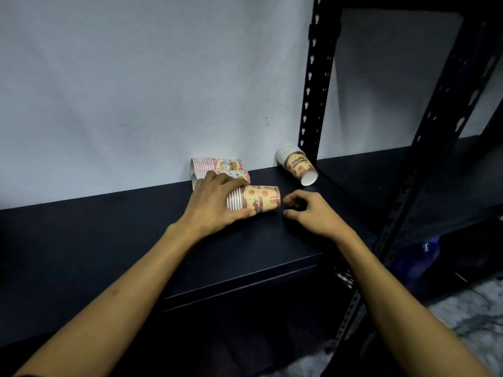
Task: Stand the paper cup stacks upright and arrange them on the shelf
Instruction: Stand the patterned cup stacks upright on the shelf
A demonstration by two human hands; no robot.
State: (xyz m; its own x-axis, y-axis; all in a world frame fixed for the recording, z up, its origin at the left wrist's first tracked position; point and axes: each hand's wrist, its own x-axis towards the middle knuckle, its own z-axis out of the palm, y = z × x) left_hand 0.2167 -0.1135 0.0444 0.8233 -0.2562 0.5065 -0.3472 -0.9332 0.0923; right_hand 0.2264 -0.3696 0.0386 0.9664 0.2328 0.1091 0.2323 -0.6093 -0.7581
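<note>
A yellow-brown paper cup stack point(258, 198) lies on its side on the black shelf point(109, 235), and my left hand point(215, 205) grips its rim end. My right hand point(307, 210) hovers just to the right of that stack's base, fingers curled and apart, holding nothing. Behind my left hand two pink patterned stacks lie on their sides against the wall: one point(217, 164) on top, the other point(239, 175) below and partly hidden. Another yellow-brown stack point(298, 164) lies tilted at the back right by the shelf post.
A black perforated upright post point(313, 104) rises behind the right stack. A second post point(441, 131) slants down at the right. The pale wall point(136, 91) backs the shelf. A marbled floor point(468, 308) and a blue item point(427, 251) show lower right.
</note>
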